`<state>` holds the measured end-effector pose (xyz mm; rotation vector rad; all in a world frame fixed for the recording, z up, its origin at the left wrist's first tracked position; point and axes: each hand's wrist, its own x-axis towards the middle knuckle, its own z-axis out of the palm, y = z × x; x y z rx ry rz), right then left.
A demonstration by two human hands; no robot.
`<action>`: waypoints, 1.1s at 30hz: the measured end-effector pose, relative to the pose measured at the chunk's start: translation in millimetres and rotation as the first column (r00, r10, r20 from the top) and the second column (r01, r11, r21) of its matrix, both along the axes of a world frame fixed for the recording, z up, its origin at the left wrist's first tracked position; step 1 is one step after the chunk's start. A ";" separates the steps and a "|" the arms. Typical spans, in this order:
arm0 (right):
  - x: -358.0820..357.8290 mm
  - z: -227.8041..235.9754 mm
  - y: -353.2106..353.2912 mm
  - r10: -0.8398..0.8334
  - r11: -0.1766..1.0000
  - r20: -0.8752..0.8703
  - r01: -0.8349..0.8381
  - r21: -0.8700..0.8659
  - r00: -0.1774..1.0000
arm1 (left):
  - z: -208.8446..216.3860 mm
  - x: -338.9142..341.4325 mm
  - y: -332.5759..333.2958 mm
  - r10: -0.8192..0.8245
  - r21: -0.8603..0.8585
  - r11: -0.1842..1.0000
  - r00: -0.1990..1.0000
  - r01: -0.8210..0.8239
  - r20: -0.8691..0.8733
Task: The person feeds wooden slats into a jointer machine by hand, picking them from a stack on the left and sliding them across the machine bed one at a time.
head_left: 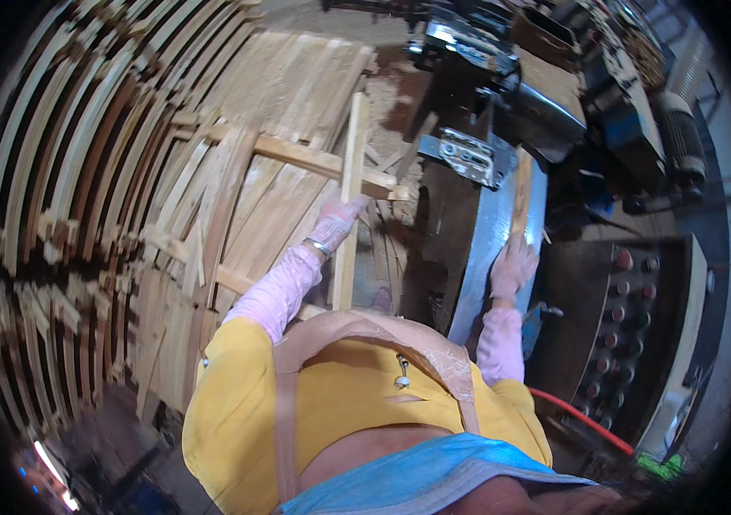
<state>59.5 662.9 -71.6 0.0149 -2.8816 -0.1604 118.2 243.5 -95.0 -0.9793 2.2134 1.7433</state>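
Observation:
My gloved left hand is closed round a long pale wooden strip, which points away from me beside the stacked boards. Over on the metal machine bed, my gloved right hand grips the near end of a second, browner wooden strip. That strip lies along the bed, its far end running in under the machine head. A metal guide block is fixed just left of it.
Stacked boards with cross battens lie left, beside tall piles of curved-looking strips. A control panel with several round buttons stands right. A red hose runs near my right side. Wood shavings cover the floor ahead.

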 end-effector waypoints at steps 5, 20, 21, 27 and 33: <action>-125.8 -24.7 8.0 -0.003 0.974 -0.301 -0.066 -0.218 0.953 | 54.0 -18.5 11.6 -0.075 -0.025 0.997 0.988 0.072 -0.133; 94.5 44.0 -20.8 0.004 0.731 0.251 0.168 -0.662 0.968 | -6.0 28.1 -180.1 -0.067 -0.794 0.589 0.988 0.149 0.136; 116.3 45.2 -8.1 -0.078 0.872 0.203 0.165 -0.462 0.976 | 17.5 30.1 -187.5 0.006 -0.825 0.454 0.925 0.335 0.379; 68.8 14.7 10.9 0.158 0.986 -0.147 -0.164 -0.031 0.977 | -35.0 99.2 -260.6 0.125 -0.845 0.340 0.871 0.413 0.476; -113.0 -8.6 -3.3 0.061 0.992 -0.269 -0.088 -0.086 0.961 | 73.1 45.8 -180.6 -0.040 -0.745 0.660 0.994 0.100 0.098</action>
